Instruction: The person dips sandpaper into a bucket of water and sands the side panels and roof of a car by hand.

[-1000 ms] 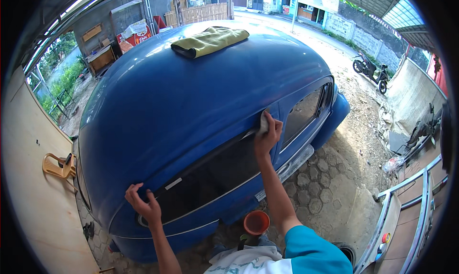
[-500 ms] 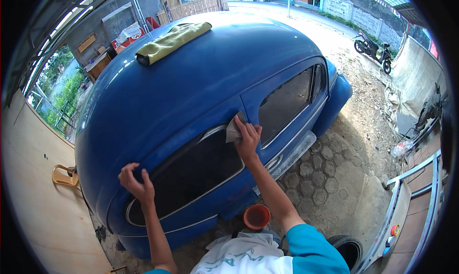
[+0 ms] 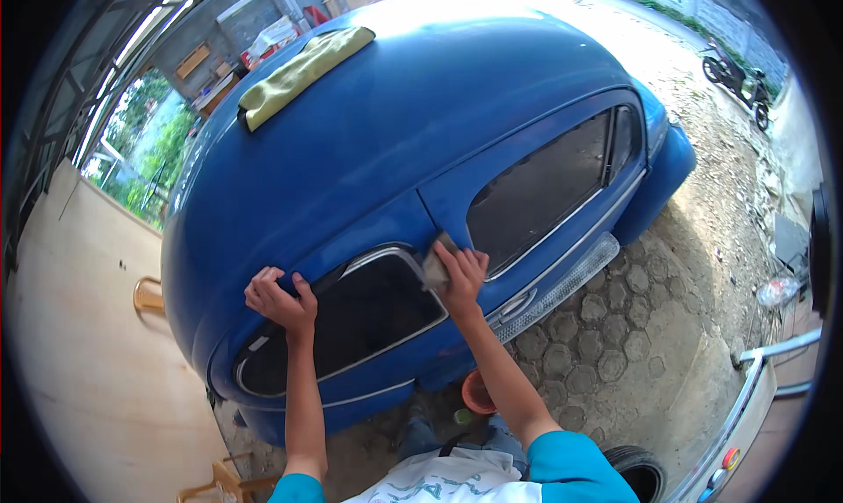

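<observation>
A rounded blue car [image 3: 351,169] fills the middle of the view, its side toward me. My right hand [image 3: 464,279] pinches a grey-brown piece of sandpaper [image 3: 436,262] against the blue pillar between the dark rear side window [image 3: 364,318] and the front side window [image 3: 540,195]. Above the rear part of the rear window, my left hand [image 3: 283,299] rests at the roof's edge, fingers bent, thumb apart, nothing in it. A folded yellow-green cloth [image 3: 307,74] lies on the roof, over something dark at its end.
By my feet stands a reddish-brown bucket [image 3: 477,394], partly hidden by my arm. A tyre [image 3: 638,470] lies at lower right near a metal frame [image 3: 746,415]. A pale board [image 3: 105,327] stands at left beside a tan chair [image 3: 149,295]. A motorcycle [image 3: 738,83] is parked far right.
My view has shifted. The right hand, still gripping the sandpaper, has moved slightly down the pillar. My left hand has moved forward along the roof edge above the rear window.
</observation>
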The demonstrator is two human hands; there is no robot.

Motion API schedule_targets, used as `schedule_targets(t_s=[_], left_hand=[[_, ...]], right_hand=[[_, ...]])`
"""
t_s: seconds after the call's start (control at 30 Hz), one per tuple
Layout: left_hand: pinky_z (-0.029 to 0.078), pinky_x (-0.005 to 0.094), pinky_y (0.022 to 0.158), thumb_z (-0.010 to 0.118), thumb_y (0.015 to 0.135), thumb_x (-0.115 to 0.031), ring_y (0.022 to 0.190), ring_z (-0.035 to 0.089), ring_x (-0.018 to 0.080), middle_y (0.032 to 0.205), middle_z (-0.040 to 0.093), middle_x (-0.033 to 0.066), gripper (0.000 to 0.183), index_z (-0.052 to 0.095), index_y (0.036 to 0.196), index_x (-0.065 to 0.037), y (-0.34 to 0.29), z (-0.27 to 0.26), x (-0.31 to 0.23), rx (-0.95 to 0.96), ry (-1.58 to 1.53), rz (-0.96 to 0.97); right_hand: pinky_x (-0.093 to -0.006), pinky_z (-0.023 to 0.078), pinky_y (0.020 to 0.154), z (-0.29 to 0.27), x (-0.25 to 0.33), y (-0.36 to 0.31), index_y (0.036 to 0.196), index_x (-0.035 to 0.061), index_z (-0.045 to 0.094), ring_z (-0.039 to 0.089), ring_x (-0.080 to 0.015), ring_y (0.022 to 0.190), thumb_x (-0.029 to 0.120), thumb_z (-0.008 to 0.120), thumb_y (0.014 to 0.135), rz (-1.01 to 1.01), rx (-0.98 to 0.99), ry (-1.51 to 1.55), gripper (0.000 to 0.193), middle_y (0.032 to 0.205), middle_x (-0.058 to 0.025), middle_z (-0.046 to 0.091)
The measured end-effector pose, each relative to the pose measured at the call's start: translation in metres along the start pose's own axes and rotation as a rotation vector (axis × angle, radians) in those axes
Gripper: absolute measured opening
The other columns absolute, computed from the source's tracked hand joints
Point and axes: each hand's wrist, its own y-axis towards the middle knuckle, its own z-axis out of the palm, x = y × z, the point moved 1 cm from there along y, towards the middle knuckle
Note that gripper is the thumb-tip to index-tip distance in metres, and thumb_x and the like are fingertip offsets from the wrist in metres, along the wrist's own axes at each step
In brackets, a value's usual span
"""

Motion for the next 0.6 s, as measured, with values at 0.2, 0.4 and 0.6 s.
schedule_targets(t_s=[0.2,0.4,0.6], left_hand=[[0.033,0.0423,0.086,0.052,0.094,-0.036,0.095,0.05,0.0302,0.095,0.055,0.0084,0.03,0.051,0.093,-0.006,0.002,-0.002,0.001,-0.016,0.023,0.017],[0.033,0.042,0.086,0.053,0.093,-0.035,0.095,0.05,0.0298,0.094,0.056,0.0088,0.029,0.052,0.093,-0.007,0.002,-0.001,0.001,-0.017,0.031,-0.016],[0.034,0.0427,0.087,0.055,0.089,-0.031,0.097,0.052,0.0286,0.098,0.059,0.0079,0.024,0.055,0.095,-0.008,0.003,0.002,-0.007,-0.033,0.005,-0.008]], right_hand=[[-0.0375,0.033,0.073,-0.001,0.007,0.014,0.123,0.0077,0.068,0.051,-0.0214,0.071,0.004,0.063,0.061,0.089,0.052,0.018,0.062,0.075,-0.003,0.05],[-0.0369,0.034,0.076,0.007,0.011,0.037,0.124,0.0061,0.068,0.054,-0.0235,0.076,0.0,0.06,0.063,0.048,0.067,0.0,0.062,0.082,-0.0038,0.057],[-0.0389,0.037,0.075,-0.022,-0.013,-0.028,0.126,0.0031,0.066,0.055,-0.0273,0.079,-0.003,0.055,0.065,0.071,0.158,-0.052,0.063,0.085,-0.0074,0.062]])
